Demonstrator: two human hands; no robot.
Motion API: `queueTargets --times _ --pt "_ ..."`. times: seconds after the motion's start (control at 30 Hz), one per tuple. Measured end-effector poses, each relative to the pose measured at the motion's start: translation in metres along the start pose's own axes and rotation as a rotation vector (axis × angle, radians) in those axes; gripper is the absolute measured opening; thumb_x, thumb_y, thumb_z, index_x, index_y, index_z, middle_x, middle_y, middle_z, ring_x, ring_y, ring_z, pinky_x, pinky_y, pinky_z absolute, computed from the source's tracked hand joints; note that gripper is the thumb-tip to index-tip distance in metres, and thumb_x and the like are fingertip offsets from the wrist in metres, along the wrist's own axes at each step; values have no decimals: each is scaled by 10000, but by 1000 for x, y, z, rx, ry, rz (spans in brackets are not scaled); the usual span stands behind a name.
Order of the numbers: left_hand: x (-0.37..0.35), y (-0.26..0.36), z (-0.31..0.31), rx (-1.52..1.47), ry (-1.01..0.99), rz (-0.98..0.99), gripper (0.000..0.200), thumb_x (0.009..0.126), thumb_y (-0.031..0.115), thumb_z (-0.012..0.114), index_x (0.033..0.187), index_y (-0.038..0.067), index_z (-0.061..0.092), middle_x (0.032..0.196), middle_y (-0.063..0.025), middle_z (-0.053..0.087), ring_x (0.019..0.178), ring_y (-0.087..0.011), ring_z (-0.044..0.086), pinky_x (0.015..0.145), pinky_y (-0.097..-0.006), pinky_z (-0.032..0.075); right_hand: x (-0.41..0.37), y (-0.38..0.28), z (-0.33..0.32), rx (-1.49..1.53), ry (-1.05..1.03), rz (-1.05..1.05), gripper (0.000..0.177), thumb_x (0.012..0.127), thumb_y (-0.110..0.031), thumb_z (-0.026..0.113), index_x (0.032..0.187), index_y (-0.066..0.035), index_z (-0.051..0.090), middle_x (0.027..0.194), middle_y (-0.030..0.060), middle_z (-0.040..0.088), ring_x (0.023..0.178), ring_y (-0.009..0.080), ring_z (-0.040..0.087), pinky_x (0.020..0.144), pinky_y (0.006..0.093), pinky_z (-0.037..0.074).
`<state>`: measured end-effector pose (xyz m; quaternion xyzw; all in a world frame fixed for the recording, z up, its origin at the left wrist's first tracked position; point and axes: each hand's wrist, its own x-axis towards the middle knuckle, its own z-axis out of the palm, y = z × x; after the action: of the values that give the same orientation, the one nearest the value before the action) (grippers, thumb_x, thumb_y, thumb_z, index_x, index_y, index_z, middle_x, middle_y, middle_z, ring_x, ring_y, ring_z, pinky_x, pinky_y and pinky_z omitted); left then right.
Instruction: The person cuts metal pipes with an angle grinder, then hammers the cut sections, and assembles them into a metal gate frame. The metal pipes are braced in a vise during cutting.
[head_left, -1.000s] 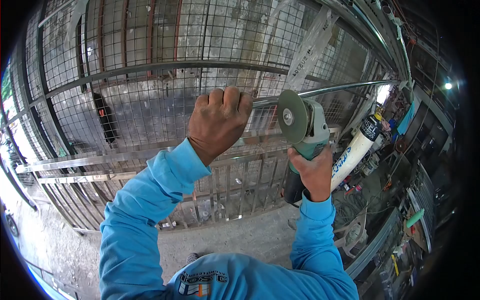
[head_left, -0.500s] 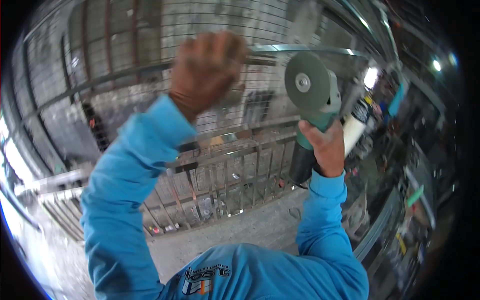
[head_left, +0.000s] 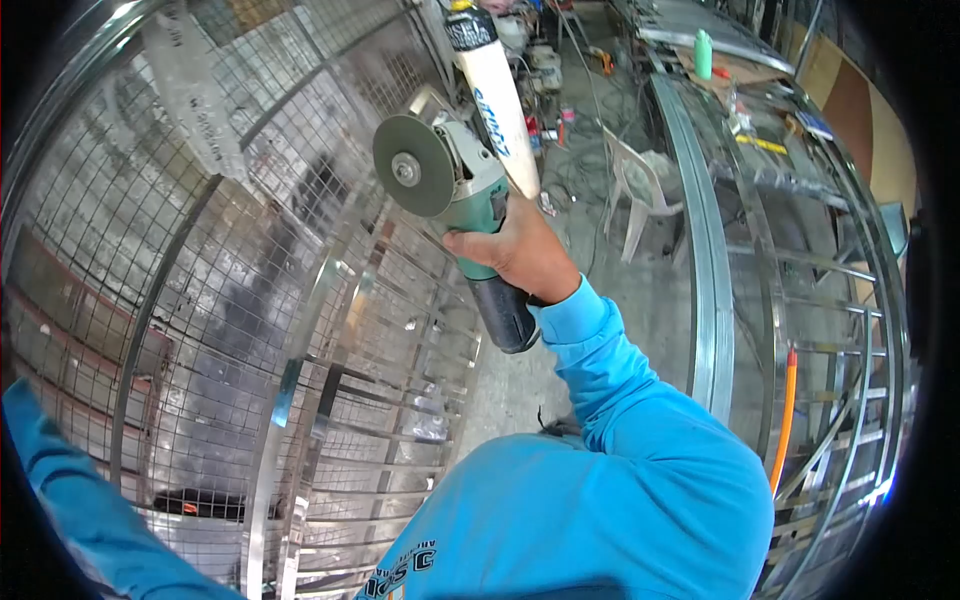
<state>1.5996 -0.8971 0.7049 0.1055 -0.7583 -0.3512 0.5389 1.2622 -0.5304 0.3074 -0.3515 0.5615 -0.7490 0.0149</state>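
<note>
My right hand is wrapped round the body of a green angle grinder, with the thumb across its front. A dark grey disc faces left at the grinder's upper end, and the black rear housing points down. Only my left arm's blue sleeve shows at the lower left; the left hand itself is out of frame. Left of the grinder and beyond it stands a metal frame of bars and wire mesh. A tall white cylinder with a black shoulder and yellow top appears just behind the grinder.
A white plastic chair stands on the concrete floor at right. Long metal profiles run beside it. Farther right are a metal frame, an orange tube and a green bottle. Cables lie across the floor.
My view has swung to the right. My left hand, earlier raised and closed before the mesh, has left the frame at the left. The grinder remains in my right hand.
</note>
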Motion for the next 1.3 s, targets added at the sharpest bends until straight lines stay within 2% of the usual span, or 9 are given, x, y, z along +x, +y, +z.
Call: queueTargets --times 0.07,0.13,0.2,0.4,0.43,0.47,0.6,0.87,1.3 --pt "41 -64 -21 -619 -194 68 463 1039 501 383 996 82 575 689 -54 525 559 -180 474 482 -366 424 -1 27 -14 -41 51 27 513 717 -224 805 1145 3 634 1011 65 691 888 149 618 836 307 501" --pt "98 -128 -19 -308 57 -173 529 991 585 404 1294 157 330 1140 -96 423 1027 -239 333 848 -453 273 2 54 -30 -23 7 136 505 729 -222 802 1149 7 637 1005 69 695 875 150 620 828 310 504" --pt "98 -201 37 -176 179 -145 468 991 501 436 1270 127 394 1126 -95 484 1018 -234 405 841 -429 332 9 65 -51 -74 -28 224 490 742 -218 795 1148 10 641 993 72 696 863 150 620 819 314 506" --pt "-165 -336 331 144 -261 55 301 992 248 531 1198 36 588 1081 -93 666 991 -219 619 818 -356 510 18 83 -115 -203 88 358 430 766 -208 780 1110 17 657 976 87 704 859 152 633 793 329 515" --pt "-207 -310 373 728 -444 401 321 986 315 569 1157 50 626 1047 -128 672 978 -225 628 825 -377 502 21 90 -127 -322 111 434 423 766 -210 781 1100 19 658 976 94 709 861 156 642 794 332 517" --pt "-245 -286 416 328 -474 -75 353 972 376 608 1086 45 649 901 -117 634 863 -197 601 751 -344 487 23 106 -140 -387 126 459 444 758 -214 784 1105 27 646 969 108 711 860 166 651 791 334 519" --pt "-303 -318 484 -210 -662 -457 502 969 470 616 1188 20 641 820 7 554 741 -90 498 676 -278 442 38 149 -161 -652 155 394 561 713 -246 807 1139 51 594 944 171 713 849 250 691 785 362 529" --pt "-260 -443 589 -525 -796 -637 699 924 627 574 1212 -9 597 810 -16 575 677 -79 521 617 -225 453 130 230 -164 -1159 125 465 821 606 -248 839 1287 -14 443 951 270 671 874 461 664 743 490 541" --pt "-122 -552 755 -874 -1047 -506 512 1020 469 516 1257 23 596 954 -35 631 901 -146 560 856 -325 454 317 280 -184 -1342 61 304 878 534 -203 882 1283 -6 466 1005 216 644 919 424 651 770 473 541"
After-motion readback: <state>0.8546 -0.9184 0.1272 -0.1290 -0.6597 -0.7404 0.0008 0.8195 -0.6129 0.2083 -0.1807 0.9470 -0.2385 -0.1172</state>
